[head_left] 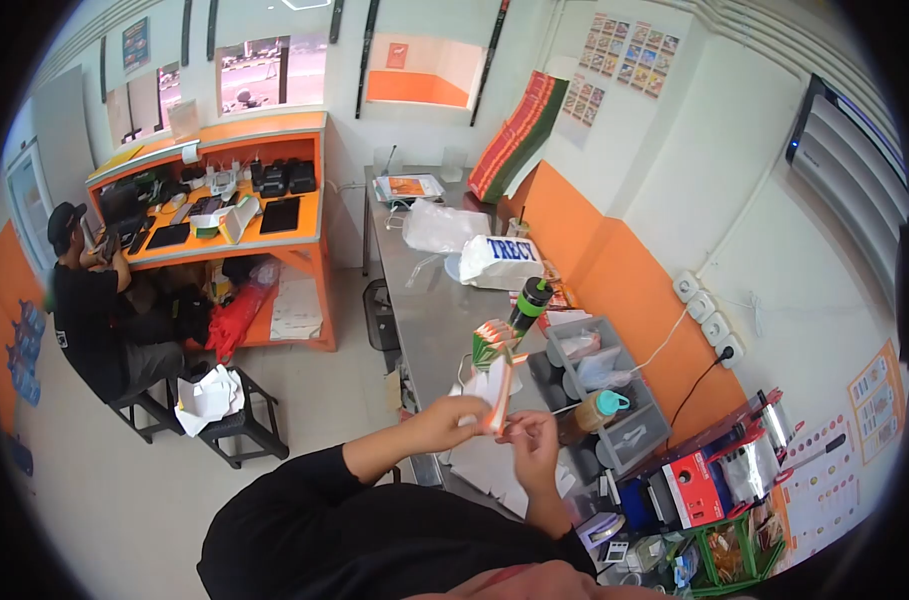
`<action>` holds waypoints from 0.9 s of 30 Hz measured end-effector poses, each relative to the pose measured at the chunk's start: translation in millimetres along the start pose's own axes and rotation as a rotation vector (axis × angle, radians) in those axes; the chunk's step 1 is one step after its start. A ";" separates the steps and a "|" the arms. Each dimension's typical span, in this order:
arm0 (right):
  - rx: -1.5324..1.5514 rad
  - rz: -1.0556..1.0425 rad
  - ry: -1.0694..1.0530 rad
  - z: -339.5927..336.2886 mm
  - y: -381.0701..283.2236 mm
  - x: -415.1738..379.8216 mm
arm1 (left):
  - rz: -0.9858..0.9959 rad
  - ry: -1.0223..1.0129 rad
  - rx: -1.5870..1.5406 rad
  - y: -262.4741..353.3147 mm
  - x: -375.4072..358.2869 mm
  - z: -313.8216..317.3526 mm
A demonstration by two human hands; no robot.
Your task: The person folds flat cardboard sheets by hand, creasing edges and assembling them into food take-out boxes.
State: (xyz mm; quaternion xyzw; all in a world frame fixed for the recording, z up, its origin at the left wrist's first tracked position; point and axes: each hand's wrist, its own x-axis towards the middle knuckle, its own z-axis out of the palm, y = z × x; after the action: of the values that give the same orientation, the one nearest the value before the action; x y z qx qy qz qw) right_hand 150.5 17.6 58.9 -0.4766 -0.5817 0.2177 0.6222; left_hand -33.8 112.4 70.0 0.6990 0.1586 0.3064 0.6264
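My left hand is closed around a white-and-orange folded paper package, held upright over the metal table. At the package's lower right edge, my right hand has its fingers bent and pinched against the paper. Just beyond stands a bundle of green, orange and white folded paper packages. Behind that bundle is a black bottle with green bands. Loose white paper lies beneath my hands.
A grey divided bin holds plastic bags and a turquoise-capped bottle. A red-and-blue machine stands to the right. Further up the metal table is a white TRECY pack. A co-worker sits at the orange counter.
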 end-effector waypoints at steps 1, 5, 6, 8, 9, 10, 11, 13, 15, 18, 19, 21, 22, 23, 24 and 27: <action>0.359 0.306 0.092 -6.7 3.7 -0.9 | 0.154 -0.094 0.282 3.6 -0.3 -2.6; 0.371 0.794 -0.011 -46.9 1.2 25.1 | 0.451 -0.306 0.970 3.7 -11.2 1.4; 0.370 0.804 0.005 -50.7 -0.6 27.6 | 0.477 -0.310 1.040 1.1 -12.0 2.1; 0.186 0.750 -0.115 -54.8 -1.7 32.6 | 0.505 -0.318 1.106 0.0 -10.9 1.8; 0.185 0.757 -0.110 -55.4 -1.2 32.4 | 0.504 -0.238 1.033 0.3 -10.3 1.5; 0.196 0.715 -0.098 -54.8 0.0 31.9 | 0.501 -0.160 0.961 0.7 -9.3 0.9; 0.207 0.671 -0.088 -53.4 0.6 32.1 | 0.499 -0.164 0.957 6.3 -8.1 3.7; 0.182 0.622 -0.058 -34.2 -8.1 29.8 | 0.435 0.074 0.696 24.6 -6.3 16.8; 0.079 0.454 -0.018 -15.2 -11.0 25.3 | 0.416 0.124 0.678 32.3 -3.5 25.4; -0.019 0.359 -0.036 -1.6 -15.8 18.6 | 0.396 0.195 0.665 24.0 -1.8 28.3; -0.069 0.296 -0.038 0.8 -14.3 16.8 | 0.396 0.216 0.668 17.9 -0.4 28.3; -0.080 0.311 -0.014 4.7 -18.4 14.5 | 0.292 0.310 0.494 7.7 1.6 31.8; -0.043 0.248 0.041 6.7 -12.8 10.7 | 0.190 0.403 0.319 2.6 2.2 32.4; -0.007 0.185 0.096 8.6 -9.7 7.5 | 0.186 0.402 0.320 -3.1 3.0 31.6; -0.005 0.188 0.096 9.9 -11.5 5.6 | 0.100 0.408 0.187 -9.1 4.2 30.7; -0.304 0.018 0.094 14.1 -19.7 2.0 | -0.035 0.387 0.058 -19.5 4.5 26.5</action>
State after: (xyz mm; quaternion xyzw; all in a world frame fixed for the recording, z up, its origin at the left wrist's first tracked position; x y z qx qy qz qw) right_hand 132.2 15.1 74.7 -0.5800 -0.5739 0.1105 0.5675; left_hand -10.5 97.7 51.3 0.6418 0.2969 0.4194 0.5693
